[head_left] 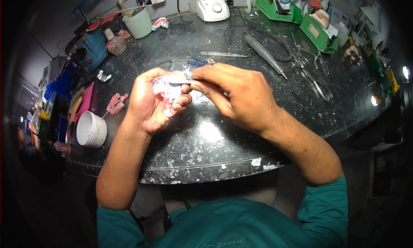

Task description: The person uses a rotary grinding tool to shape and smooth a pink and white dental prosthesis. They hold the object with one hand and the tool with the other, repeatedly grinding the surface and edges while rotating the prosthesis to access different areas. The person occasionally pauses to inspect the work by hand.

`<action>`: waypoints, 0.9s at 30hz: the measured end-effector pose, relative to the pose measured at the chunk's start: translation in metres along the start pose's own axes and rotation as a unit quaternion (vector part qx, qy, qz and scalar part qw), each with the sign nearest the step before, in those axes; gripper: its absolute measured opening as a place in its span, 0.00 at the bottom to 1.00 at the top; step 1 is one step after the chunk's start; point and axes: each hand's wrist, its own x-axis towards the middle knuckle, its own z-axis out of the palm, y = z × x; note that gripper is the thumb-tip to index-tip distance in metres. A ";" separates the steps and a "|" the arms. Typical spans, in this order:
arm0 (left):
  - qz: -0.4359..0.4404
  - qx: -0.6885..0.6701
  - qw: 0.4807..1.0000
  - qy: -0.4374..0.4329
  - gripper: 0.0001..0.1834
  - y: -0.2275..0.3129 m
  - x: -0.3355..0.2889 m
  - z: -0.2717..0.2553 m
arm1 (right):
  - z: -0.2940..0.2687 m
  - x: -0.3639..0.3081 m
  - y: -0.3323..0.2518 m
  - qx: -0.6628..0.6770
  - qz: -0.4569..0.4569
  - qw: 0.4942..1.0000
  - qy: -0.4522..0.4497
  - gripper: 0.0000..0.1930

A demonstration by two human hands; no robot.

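Over the middle of the dark worktop, my left hand (pixel 143 101) is closed around a pink denture piece (pixel 167 91) smeared with white plaster-like material. My right hand (pixel 243 91) pinches a thin, flat metal blade (pixel 182 81) between thumb and fingers. The blade reaches leftward across the top of the denture piece, by the left fingertips. Fingers hide its right end, and I cannot tell whether it has a handle. White crumbs lie around and beneath both hands.
A white tub (pixel 91 130) and a pink openwork piece (pixel 116 103) are at the left. Beyond my hands lie a slim metal knife (pixel 223 54) and a grey rotary handpiece (pixel 263 53). Pliers (pixel 317 87) lie right; a white control box (pixel 213 8) and green bins (pixel 316 33) stand behind.
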 end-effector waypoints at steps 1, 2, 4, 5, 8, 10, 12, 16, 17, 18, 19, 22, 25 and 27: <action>0.030 0.036 0.999 0.019 0.20 -0.002 0.000 0.001 | 0.001 0.001 -0.001 0.014 0.001 1.000 0.013 0.09; 0.058 0.063 0.996 0.022 0.20 -0.005 0.000 0.002 | 0.001 0.002 -0.002 0.027 0.001 0.999 0.022 0.09; 0.141 0.138 0.980 0.026 0.19 -0.012 0.001 0.002 | -0.002 0.005 -0.001 0.021 0.000 0.999 0.032 0.09; 0.173 0.161 0.970 0.064 0.19 -0.014 0.002 0.003 | -0.004 0.006 -0.001 0.017 0.000 0.999 0.035 0.09; 0.235 0.209 0.940 0.134 0.18 -0.017 0.004 0.003 | -0.009 0.006 0.002 0.015 0.025 1.000 0.008 0.11; 0.272 0.106 0.952 0.094 0.19 -0.020 0.008 0.003 | -0.008 0.006 0.003 0.022 0.038 0.998 -0.035 0.11; 0.280 0.047 0.958 0.039 0.21 -0.021 0.009 0.003 | -0.003 0.003 0.001 0.052 0.033 0.997 -0.042 0.11; 0.289 -0.010 0.957 0.005 0.24 -0.027 0.011 0.005 | 0.006 -0.003 -0.004 0.060 0.035 0.997 -0.046 0.12; 0.285 -0.005 0.958 0.004 0.25 -0.027 0.011 0.006 | 0.006 -0.003 -0.005 0.057 0.036 0.997 -0.045 0.12; 0.282 0.000 0.959 0.004 0.26 -0.027 0.011 0.007 | 0.008 -0.003 -0.005 0.045 0.021 0.999 -0.022 0.13; 0.279 0.006 0.960 0.006 0.27 -0.028 0.011 0.008 | 0.007 -0.003 -0.005 0.039 0.016 0.999 -0.016 0.12; 0.275 0.011 0.961 0.004 0.29 -0.027 0.012 0.012 | 0.004 -0.003 -0.006 0.025 0.016 0.999 -0.024 0.11; 0.267 0.019 0.963 0.021 0.30 -0.031 0.011 0.015 | 0.001 -0.002 -0.007 0.010 0.007 0.999 -0.034 0.10; 0.240 0.049 0.969 0.036 0.30 -0.028 0.009 0.016 | -0.001 -0.002 -0.008 -0.002 -0.004 0.999 -0.034 0.10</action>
